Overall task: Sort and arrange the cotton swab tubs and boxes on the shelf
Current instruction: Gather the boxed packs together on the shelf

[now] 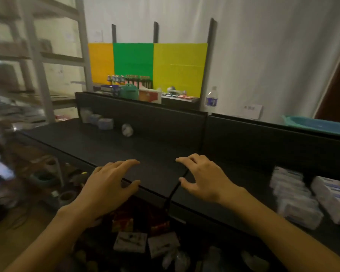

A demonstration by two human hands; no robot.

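We are facing the dark shelf (110,146), whose long top surface is mostly bare, which we take to be the space meant for arranging. At its right end, a stack of white and blue boxes (298,195) lies in rows close together, blurred, so we cannot read their print; they look already grouped. Far back on the left, against the shelf's rear wall, stand the small pale tubs (98,119), side by side, with a crumpled white wad (127,130) just beside them, lying loose.

Our left hand (108,185) hovers over the shelf's front edge, fingers loosely spread, holding nothing. Our right hand (202,177) sits near it, fingers relaxed and apart, its grip empty too. We judge both are poised between the two groups, ready to reach for either.
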